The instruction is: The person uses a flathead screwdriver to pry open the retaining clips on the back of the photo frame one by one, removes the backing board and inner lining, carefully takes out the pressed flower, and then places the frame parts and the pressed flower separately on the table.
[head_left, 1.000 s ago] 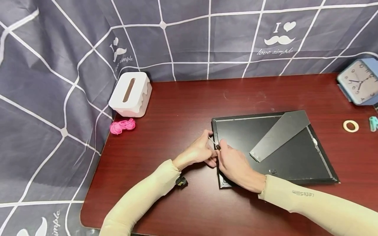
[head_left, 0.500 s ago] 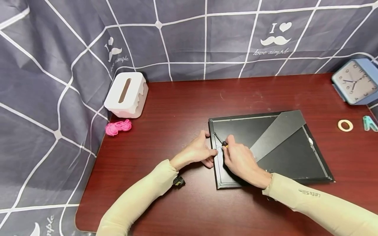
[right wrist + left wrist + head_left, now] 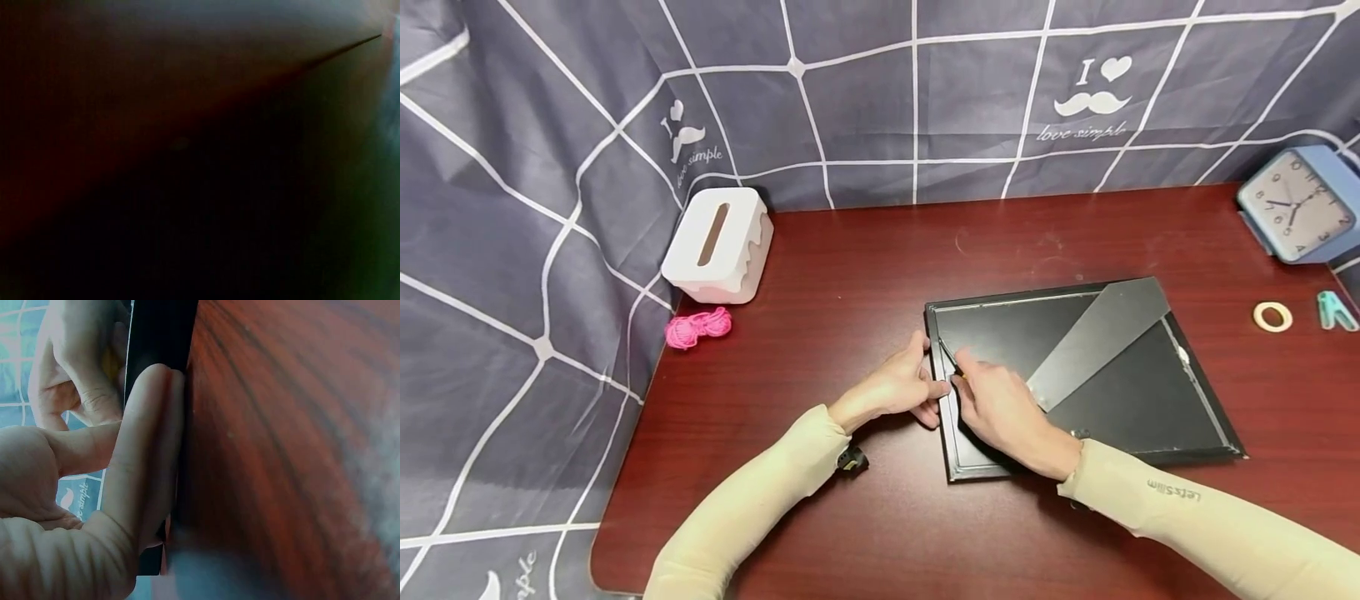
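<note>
A black picture frame (image 3: 1138, 417) lies back side up on the table, its grey stand leg (image 3: 1101, 342) slanting across the backing. My left hand (image 3: 895, 382) holds the frame's left side, thumb on the back rim. In the left wrist view its fingers (image 3: 140, 437) lie along the frame's outer side (image 3: 159, 337). My right hand (image 3: 1003, 408) grips a screwdriver (image 3: 948, 352) over the backing. The thin dark shaft points up and left, its tip at the inner edge of the left rim; the hand mostly hides the handle. The right wrist view is dark and blurred.
A white tissue box (image 3: 715, 242) and pink yarn (image 3: 698, 327) stand at the back left of the reddish table (image 3: 820, 283). To the right are a blue clock (image 3: 1296, 204), a roll of tape (image 3: 1272, 317) and a teal clip (image 3: 1335, 311). A grey curtain (image 3: 865, 108) hangs behind.
My right hand shifted right along the frame's back with the screwdriver, then slightly back left, and the tip came from beside the left hand's fingers to the inner rim. The left hand stayed on the frame.
</note>
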Demonstrator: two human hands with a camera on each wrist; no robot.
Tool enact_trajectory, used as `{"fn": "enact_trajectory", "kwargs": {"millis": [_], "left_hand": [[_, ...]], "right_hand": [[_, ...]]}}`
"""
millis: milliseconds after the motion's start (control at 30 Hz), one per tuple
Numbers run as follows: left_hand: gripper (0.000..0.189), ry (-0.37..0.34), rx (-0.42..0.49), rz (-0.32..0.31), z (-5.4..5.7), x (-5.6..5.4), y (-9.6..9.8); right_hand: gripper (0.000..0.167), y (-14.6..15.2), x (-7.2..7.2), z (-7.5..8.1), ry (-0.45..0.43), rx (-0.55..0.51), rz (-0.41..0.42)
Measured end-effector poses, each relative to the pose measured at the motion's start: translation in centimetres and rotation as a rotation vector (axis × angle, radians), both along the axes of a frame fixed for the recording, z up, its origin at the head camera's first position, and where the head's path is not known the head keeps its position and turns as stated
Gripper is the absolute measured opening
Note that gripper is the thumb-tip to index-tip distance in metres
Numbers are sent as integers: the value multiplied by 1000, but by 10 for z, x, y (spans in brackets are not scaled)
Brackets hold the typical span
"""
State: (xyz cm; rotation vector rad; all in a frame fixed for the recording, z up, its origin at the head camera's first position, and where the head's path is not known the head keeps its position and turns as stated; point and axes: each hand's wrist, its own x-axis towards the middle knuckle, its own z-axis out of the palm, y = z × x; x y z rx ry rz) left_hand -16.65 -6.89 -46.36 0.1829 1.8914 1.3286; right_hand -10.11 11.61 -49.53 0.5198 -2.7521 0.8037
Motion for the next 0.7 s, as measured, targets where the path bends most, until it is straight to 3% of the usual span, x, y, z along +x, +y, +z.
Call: {"fn": "enact_trajectory", "kwargs": {"millis": [133,200,367,467,567,700], "left_hand": [[60,58,-84,-43,7,-4,-2],[53,171,-178,-80,14,-10,-5],[21,672,-413,-134,33,-30,-4],[17,918,-523,-164,37,-41,7],[22,1024,-590,-235,34,-50,20],[30,1019,-575,-326,26,-62,34]], "right_hand": [[16,3,0,1,-35,-10,2],[16,4,-1,5,-111,-51,-23],[12,16,3,4,-304,-96,-122],[12,22,16,27,-372,-128,-160],[12,29,30,43,-387,-160,-201],[12,42,47,58,-363,-191,-262]]}}
